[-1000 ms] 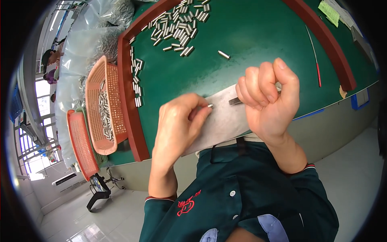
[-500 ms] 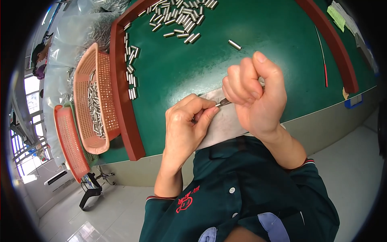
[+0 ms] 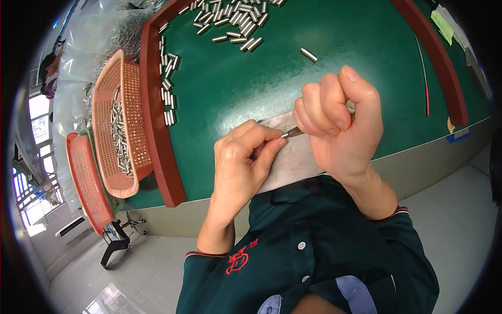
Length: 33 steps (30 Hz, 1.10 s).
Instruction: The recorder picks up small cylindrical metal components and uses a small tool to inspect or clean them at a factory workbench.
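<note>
My left hand (image 3: 235,159) pinches a small shiny metal cylinder (image 3: 284,136) between thumb and forefinger; most of it is hidden by the fingers. Wrapped in a fist, my right hand (image 3: 345,125) grips a slim dark metal tool (image 3: 295,132), its handle mostly covered by the palm. The tool's narrow end meets the cylinder's end. Both hands are over a pale, stained cloth (image 3: 293,165) at the table's near edge. Beyond the right hand, one metal cylinder (image 3: 309,55) lies alone on the green tabletop (image 3: 225,76).
Loose metal cylinders (image 3: 243,23) lie heaped at the far side, with more along the left red-brown rail (image 3: 154,115). Outside that rail is a pink basket (image 3: 133,104) of metal pieces, beside a red basket (image 3: 89,178). A thin red-handled rod (image 3: 427,99) lies near the right rail (image 3: 444,78).
The view has shifted slightly. My right fist sits a little farther right, and slightly more of the tool's tip shows; both hands keep their grip.
</note>
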Available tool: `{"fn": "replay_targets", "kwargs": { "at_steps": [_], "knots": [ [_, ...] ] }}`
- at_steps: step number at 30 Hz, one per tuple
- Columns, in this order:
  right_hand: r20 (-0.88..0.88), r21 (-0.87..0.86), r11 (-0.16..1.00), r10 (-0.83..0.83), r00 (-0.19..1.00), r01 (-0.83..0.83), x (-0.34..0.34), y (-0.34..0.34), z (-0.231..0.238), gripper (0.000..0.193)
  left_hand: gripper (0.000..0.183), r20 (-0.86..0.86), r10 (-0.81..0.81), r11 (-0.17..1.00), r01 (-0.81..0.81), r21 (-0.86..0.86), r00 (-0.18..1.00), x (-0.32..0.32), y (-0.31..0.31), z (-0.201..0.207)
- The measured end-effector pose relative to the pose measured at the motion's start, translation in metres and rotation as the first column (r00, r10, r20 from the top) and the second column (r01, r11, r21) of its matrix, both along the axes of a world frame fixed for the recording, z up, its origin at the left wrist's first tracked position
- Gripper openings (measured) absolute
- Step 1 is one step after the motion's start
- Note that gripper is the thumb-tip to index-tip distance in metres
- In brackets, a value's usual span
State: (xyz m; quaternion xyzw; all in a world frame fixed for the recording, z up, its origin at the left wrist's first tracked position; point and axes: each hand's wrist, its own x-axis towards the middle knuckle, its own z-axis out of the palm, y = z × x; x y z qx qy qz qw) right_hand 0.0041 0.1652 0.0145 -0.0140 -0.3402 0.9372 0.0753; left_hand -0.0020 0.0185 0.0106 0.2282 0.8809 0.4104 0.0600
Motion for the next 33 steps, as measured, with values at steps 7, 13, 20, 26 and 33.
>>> {"fn": "replay_targets", "kwargs": {
  "at_steps": [7, 13, 20, 26, 33],
  "knots": [
    [0.011, 0.019, 1.000, 0.003, 1.000, -0.003, 0.001, -0.002, 0.000, 0.044, 0.010, -0.054, -0.029, 0.999, 0.026, -0.040, 0.998, 0.000, -0.001, -0.001],
    [-0.017, 0.130, 0.991, 0.042, 0.999, -0.039, 0.001, -0.003, 0.001, 0.045, 0.012, -0.067, -0.078, 0.997, 0.078, -0.011, 0.995, -0.003, -0.002, -0.002],
    [0.059, 0.263, 0.962, 0.061, 0.996, -0.075, 0.004, -0.010, 0.008, 0.045, 0.011, -0.027, -0.088, 0.996, 0.089, 0.019, 0.996, -0.004, -0.003, -0.002],
    [0.009, 0.299, 0.954, 0.028, 1.000, -0.030, 0.006, -0.019, 0.008, 0.042, 0.010, -0.072, -0.066, 0.996, 0.070, 0.048, 0.995, 0.001, -0.001, -0.004],
    [0.077, 0.195, 0.981, -0.007, 0.997, -0.008, -0.004, -0.009, 0.004, 0.042, 0.009, -0.029, 0.011, 0.999, -0.012, -0.031, 1.000, 0.002, 0.004, -0.005]
  ]
}}
